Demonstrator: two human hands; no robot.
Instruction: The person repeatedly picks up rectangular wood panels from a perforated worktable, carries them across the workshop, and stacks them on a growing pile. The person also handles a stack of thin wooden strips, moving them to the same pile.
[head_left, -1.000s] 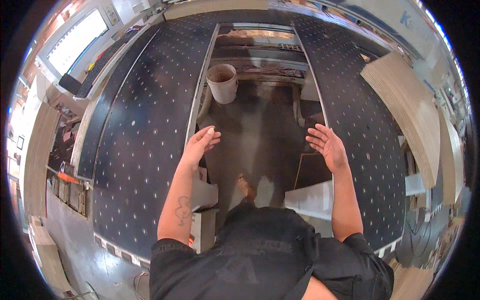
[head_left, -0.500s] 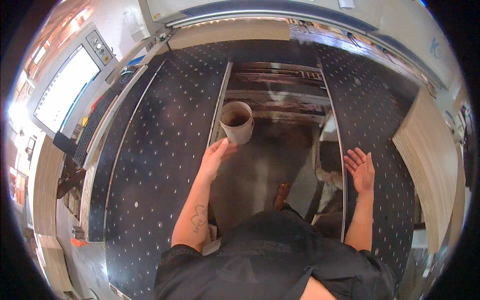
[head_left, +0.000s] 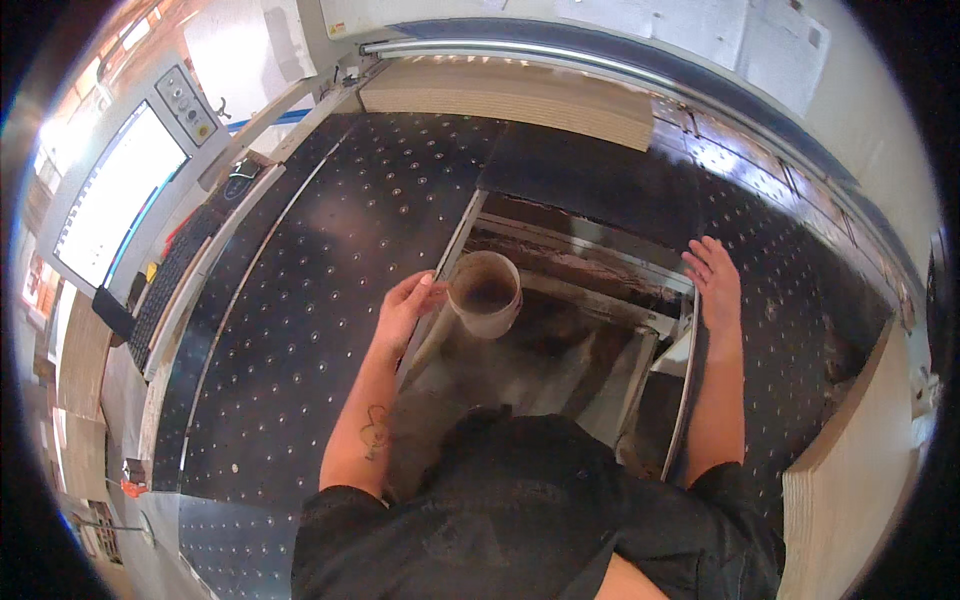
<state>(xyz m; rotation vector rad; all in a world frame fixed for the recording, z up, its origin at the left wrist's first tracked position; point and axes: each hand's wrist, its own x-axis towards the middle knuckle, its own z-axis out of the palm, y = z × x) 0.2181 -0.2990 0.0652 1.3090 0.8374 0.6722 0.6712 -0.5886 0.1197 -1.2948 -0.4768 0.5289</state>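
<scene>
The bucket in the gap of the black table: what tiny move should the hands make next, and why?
Perhaps ease the left hand slightly right, to the bucket: it is already close beside the rim, though whether they touch is unclear. The right hand is farther away, open near the gap's right edge, so the left seems better placed.

Shirt (head_left: 500, 540): black, loose, creased, with faint low-contrast markings
Left sleeve (head_left: 340, 505): black, short, rumpled, ending near the elbow
Right sleeve (head_left: 725, 495): black, short, folded at the hem
Left forearm (head_left: 357, 400): bare, with a tattoo (head_left: 374, 432) of thin dark lines, curved outline above, smaller strokes below
Right forearm (head_left: 718, 395): bare
Left grip (head_left: 405, 308): bare
Right grip (head_left: 716, 280): bare
</scene>
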